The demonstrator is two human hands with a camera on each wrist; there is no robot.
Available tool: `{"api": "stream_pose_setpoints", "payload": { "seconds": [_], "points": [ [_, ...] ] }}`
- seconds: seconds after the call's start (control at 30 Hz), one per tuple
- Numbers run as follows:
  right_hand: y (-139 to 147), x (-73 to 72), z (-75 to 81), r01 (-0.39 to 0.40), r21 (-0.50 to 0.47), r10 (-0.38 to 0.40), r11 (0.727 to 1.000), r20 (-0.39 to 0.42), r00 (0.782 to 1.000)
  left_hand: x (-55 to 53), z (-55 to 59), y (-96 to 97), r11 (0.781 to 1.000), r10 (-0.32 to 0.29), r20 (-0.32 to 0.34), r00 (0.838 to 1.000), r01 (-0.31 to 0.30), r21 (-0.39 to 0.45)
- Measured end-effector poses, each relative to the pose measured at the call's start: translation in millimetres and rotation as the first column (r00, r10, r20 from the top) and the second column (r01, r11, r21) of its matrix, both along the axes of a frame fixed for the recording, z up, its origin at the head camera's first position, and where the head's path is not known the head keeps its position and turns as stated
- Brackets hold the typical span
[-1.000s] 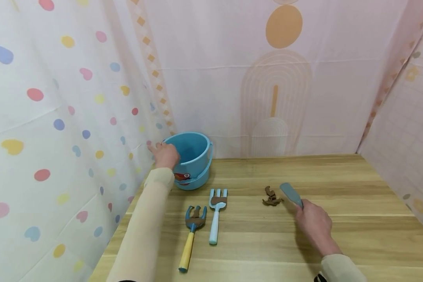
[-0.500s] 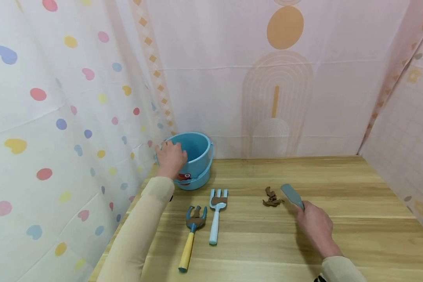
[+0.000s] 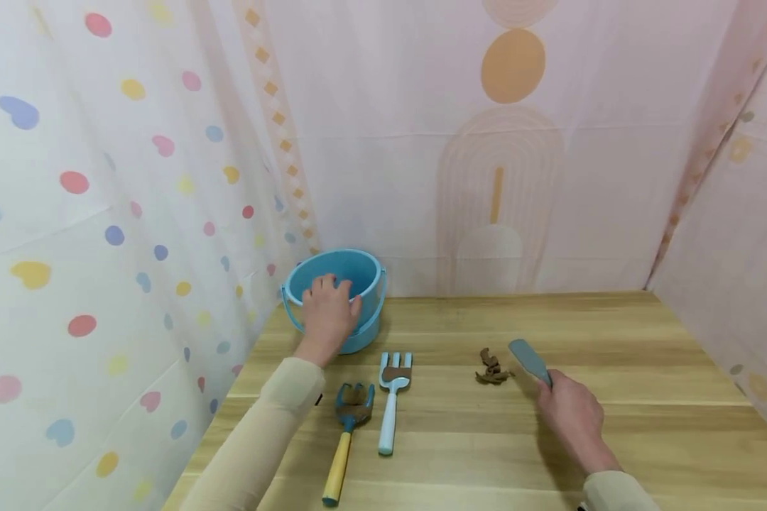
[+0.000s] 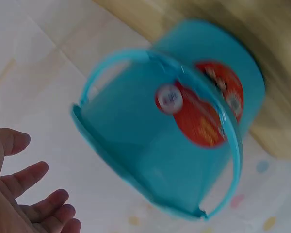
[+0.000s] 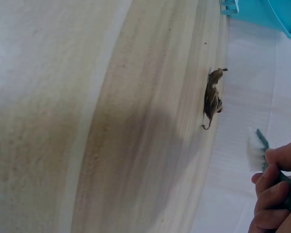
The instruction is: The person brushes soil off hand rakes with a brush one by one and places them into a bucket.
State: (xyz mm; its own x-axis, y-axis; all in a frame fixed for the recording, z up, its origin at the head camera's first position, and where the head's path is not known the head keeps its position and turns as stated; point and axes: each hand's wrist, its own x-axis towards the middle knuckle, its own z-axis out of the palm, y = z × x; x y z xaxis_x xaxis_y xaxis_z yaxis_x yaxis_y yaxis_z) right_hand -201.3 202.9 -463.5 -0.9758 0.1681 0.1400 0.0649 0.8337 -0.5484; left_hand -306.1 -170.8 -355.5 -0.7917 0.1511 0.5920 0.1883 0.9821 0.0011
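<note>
My left hand [image 3: 329,312] is in front of the light-blue bucket [image 3: 372,306] with its fingers spread and nothing between them. In the left wrist view, the fingers [image 4: 26,177] are apart from the bucket's rim, and the bucket's handle hangs down over a red sticker. On the right, my right hand [image 3: 572,419] grips a small brush [image 3: 529,360], its fingers curled round the handle. White bristles show on this brush in the right wrist view. Just left of the brush, a little heap of crumpled dry brown leaves [image 3: 491,372] lies on the wooden table [image 3: 473,454].
A light-blue toy garden fork [image 3: 390,404] lies left of the leaves. Beside it is a yellow-handled hand rake [image 3: 341,454] with blue prongs. Both have brown patches across their heads. A dotted curtain [image 3: 134,298] borders the left, and a pale patterned curtain [image 3: 383,191] stands behind.
My left hand has moved right and nearer, from the bucket's left rim to its front. The right hand keeps its grip on the brush in nearly the same place. The head view has tilted up slightly.
</note>
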Motion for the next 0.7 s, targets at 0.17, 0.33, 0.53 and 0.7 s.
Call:
{"api": "stream_pose_setpoints", "payload": {
  "seconds": [0.17,0.33,0.53,0.7],
  "points": [
    [-1,-0.8,-0.5,0.004,0.002,-0.004,1.000,-0.013,1.000,20.0,-20.6,15.2,0.995,-0.081,-0.027,0.996,0.079,-0.060],
    [-2,-0.2,-1.9,0.001,-0.007,-0.001,1.000,-0.015,1.000,44.2,-43.8,27.9,0.982,-0.103,0.097,0.990,0.116,-0.146],
    [0,0.1,-2.8,-0.008,-0.019,0.008,1.000,-0.034,0.999,68.1,-71.8,40.0,0.984,-0.074,0.287,0.955,0.117,-0.135],
    [2,-1.3,-3.5,-0.010,-0.008,0.010,1.000,-0.045,0.999,80.8,-88.6,48.4,0.983,0.014,0.449,0.893,0.070,-0.171]
  ]
}}
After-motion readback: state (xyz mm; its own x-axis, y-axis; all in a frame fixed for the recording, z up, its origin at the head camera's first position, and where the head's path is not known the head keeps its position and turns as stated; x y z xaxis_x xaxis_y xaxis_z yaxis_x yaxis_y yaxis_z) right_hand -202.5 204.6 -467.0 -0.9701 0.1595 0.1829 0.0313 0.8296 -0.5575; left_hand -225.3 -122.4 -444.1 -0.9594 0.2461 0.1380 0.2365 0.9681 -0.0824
